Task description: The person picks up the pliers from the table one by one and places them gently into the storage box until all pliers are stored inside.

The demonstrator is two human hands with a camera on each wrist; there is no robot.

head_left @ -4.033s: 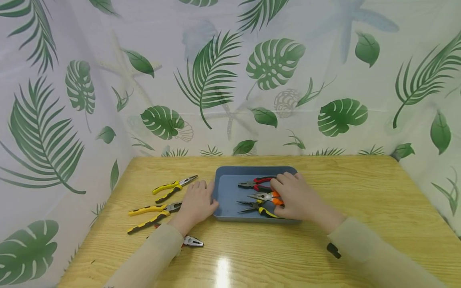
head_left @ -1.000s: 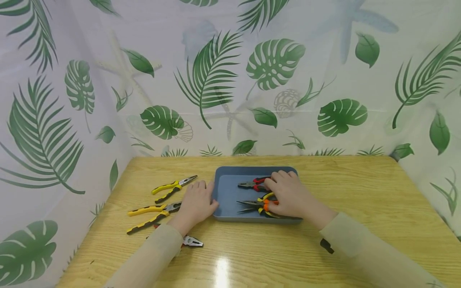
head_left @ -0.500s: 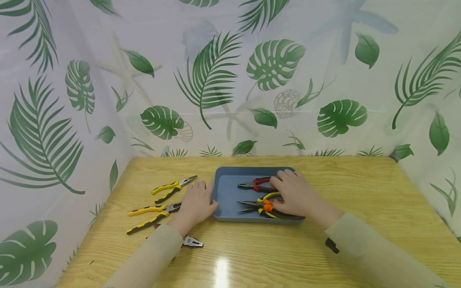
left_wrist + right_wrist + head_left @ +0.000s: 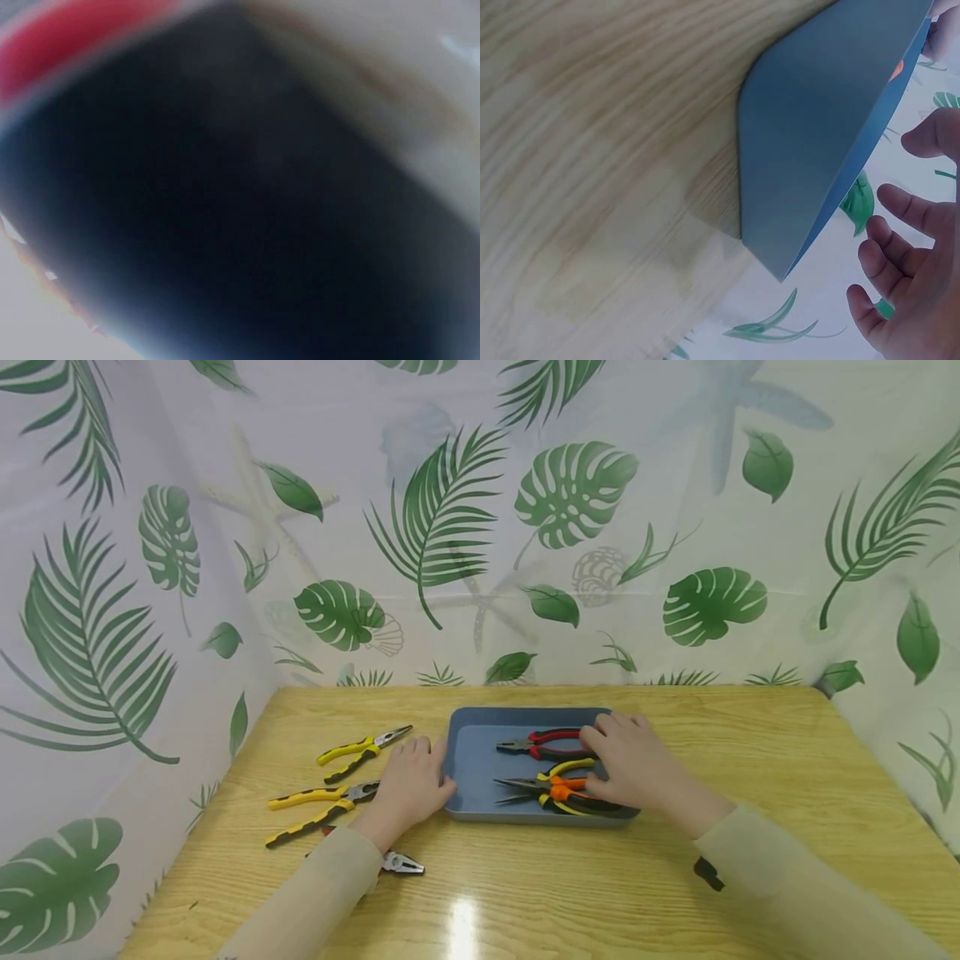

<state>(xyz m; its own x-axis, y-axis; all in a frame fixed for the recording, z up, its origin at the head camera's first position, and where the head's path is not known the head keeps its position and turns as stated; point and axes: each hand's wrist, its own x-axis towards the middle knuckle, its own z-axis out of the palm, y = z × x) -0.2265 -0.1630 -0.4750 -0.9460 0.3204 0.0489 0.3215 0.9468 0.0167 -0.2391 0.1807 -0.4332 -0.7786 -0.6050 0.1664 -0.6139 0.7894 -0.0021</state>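
Note:
In the head view a blue-grey tray (image 4: 468, 752) holds several pliers. Red-and-black pliers (image 4: 534, 745) lie toward the back. Near the front, orange-handled long-nose pliers (image 4: 561, 789) lie over yellow-and-black long-nose pliers (image 4: 573, 766), partly hiding them. My right hand (image 4: 633, 764) hovers over the tray's right end. In the right wrist view its fingers (image 4: 911, 214) are spread, loosely bent, and hold nothing. My left hand (image 4: 408, 781) rests against the tray's left rim, touching it with thumb and forefinger. The left wrist view is mostly dark and blurred.
Left of the tray, two yellow-and-black pliers lie on the wooden table (image 4: 525, 893): a smaller pair (image 4: 367, 750) behind a larger pair (image 4: 326, 802). Red-handled pliers (image 4: 401, 862) lie partly under the left forearm. A leaf-patterned cloth (image 4: 480, 527) stands behind the table.
My right hand has lowered the orange-handled pliers onto the yellow-and-black pair in the tray, let go, and drawn back to the right. The left hand has stayed at the rim.

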